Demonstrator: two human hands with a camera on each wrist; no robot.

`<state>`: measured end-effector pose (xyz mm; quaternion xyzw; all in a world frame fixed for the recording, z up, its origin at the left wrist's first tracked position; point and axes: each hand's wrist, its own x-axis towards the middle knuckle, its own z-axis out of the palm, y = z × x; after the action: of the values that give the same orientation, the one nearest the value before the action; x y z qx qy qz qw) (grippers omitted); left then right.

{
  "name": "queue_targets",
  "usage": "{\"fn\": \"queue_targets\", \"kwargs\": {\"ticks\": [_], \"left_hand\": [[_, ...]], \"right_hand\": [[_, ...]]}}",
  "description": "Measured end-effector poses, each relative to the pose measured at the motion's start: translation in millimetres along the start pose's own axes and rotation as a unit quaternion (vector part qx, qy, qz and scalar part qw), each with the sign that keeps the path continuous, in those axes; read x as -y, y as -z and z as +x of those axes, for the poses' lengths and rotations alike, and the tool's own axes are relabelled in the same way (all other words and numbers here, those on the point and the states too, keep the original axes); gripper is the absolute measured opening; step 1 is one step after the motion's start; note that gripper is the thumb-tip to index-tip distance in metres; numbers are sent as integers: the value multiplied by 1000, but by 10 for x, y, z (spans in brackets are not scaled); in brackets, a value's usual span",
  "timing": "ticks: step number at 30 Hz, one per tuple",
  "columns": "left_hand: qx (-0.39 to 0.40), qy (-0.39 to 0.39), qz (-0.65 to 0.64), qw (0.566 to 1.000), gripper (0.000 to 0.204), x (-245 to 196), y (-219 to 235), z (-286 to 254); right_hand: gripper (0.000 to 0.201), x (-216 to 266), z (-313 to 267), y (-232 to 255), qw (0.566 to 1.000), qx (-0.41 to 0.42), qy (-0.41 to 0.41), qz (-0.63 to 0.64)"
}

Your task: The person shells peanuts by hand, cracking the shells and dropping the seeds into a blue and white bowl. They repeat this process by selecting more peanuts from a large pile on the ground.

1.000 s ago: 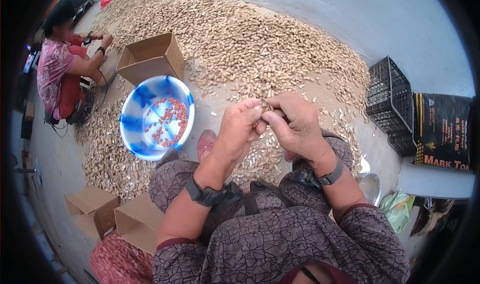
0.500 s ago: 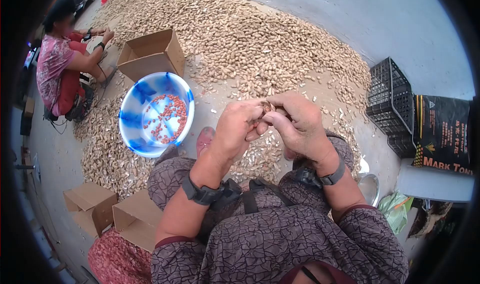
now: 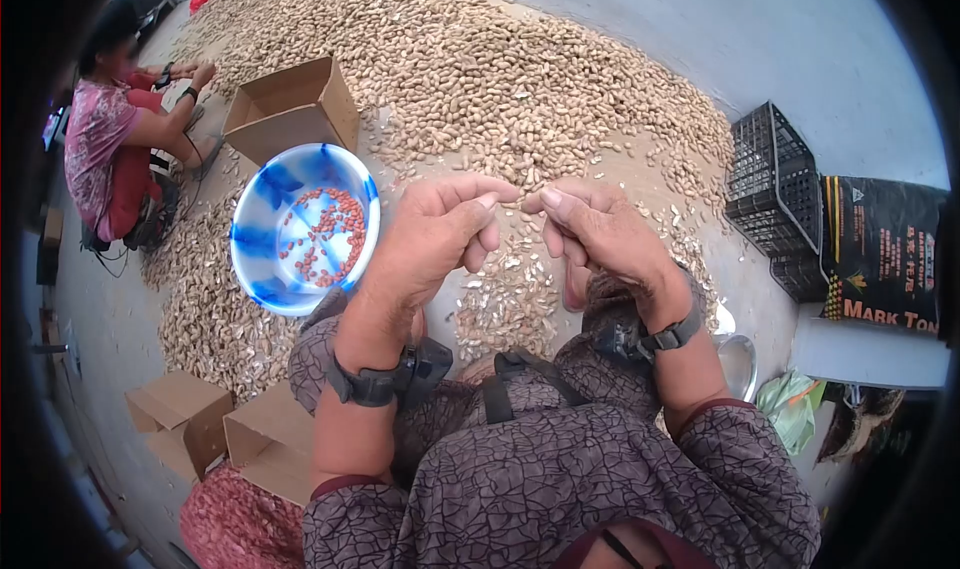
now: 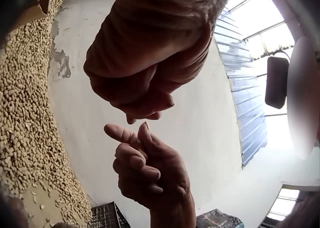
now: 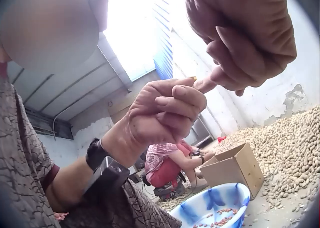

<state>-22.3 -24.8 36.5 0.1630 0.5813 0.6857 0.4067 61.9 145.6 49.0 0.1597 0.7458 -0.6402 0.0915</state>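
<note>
My left hand and my right hand face each other over the floor, fingertips close together. A small yellowish piece of peanut shows at the left thumb and index fingertips in the right wrist view. The right fingers curl with the thumb near the index finger; I cannot tell whether anything is between them. Broken peanut shells lie below my hands. Left of them stands a blue and white basin with loose red peanut kernels in it.
A large heap of unshelled peanuts spreads along the wall. An open cardboard box stands behind the basin, with more shells to its left. Black crates and a black printed sack stand at right. Another person squats at far left.
My hands were together around a peanut. They have moved apart, the left one to the left, and the peanut's shell no longer shows between them.
</note>
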Motion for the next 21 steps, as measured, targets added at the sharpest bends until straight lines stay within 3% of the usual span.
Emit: {"fn": "queue_targets", "kwargs": {"ticks": [2,4,7,11,13,14,16,21], "left_hand": [[15,-8,-15,1000,26,80,-55,22],[31,-16,-28,999,27,108,-146,40],[56,-39,30,997,36,126,-226,63],[33,-25,71,997,29,165,-263,82],[-19,-55,-52,997,13,226,-243,114],[-19,-57,-51,997,13,244,-230,124],[-60,-44,-134,988,8,261,-199,133],[-21,-47,-212,976,11,291,-156,133]], "right_hand": [[33,-65,53,16,1000,3,29,10],[37,-36,45,0,998,13,-32,45],[37,-24,56,-83,995,21,-22,99],[37,-5,45,-92,997,23,-41,65],[35,-3,17,-90,986,40,-33,159],[35,1,9,-89,986,41,-31,159],[31,11,-5,-88,991,13,57,124],[18,-50,-13,-87,990,-50,73,108]]}}
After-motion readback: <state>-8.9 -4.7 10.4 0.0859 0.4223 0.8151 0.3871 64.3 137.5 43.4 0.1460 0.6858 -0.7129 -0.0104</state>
